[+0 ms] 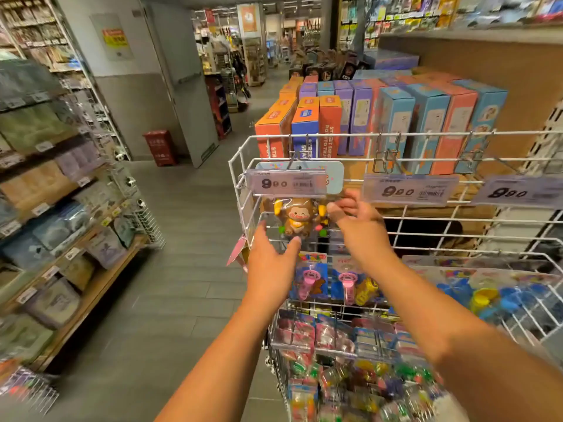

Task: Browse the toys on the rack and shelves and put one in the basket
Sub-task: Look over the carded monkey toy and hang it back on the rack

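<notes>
Floor: grey tiles (170,269), an aisle running into the shop.
Red bin (160,147): it stands by the grey wall.
Poster (114,38): yellow and red, on the wall.
Price tags (288,183): they read 9.90.

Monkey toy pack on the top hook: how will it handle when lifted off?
The monkey toy pack hangs from a hook in glossy clear plastic, so it is probably light, apt to swing, and a bit slippery. The left hand supports it below; the right hand fingers touch its side. The figure looks rigid, the wrap crinkly.
</notes>
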